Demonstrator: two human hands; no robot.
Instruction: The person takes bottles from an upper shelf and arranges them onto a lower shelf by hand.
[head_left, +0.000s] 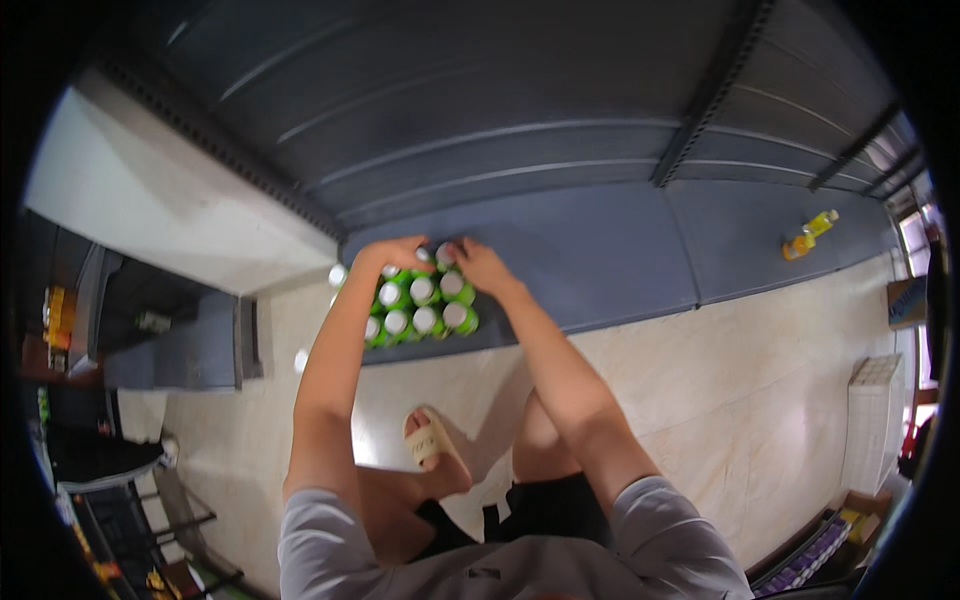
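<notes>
Several green bottles with white caps (424, 319) stand in close rows at the left end of a grey metal shelf (585, 255). At the back of the rows, my left hand (401, 253) reaches over the caps with its fingers bent; its grip is partly hidden by the wrist. My right hand (480, 264) is at the back right corner, its fingertips against a white-capped bottle (446, 255). Both hands are close together. Further white caps (338, 275) show to the left of my left forearm.
A yellow-green bottle (820, 223) and an orange bottle (795, 247) are on the shelf's far right. A perforated upright (709, 97) rises behind. At left are a white wall (172, 187) and another grey shelf unit (180, 337). A box of purple items (810, 551) lies at lower right.
</notes>
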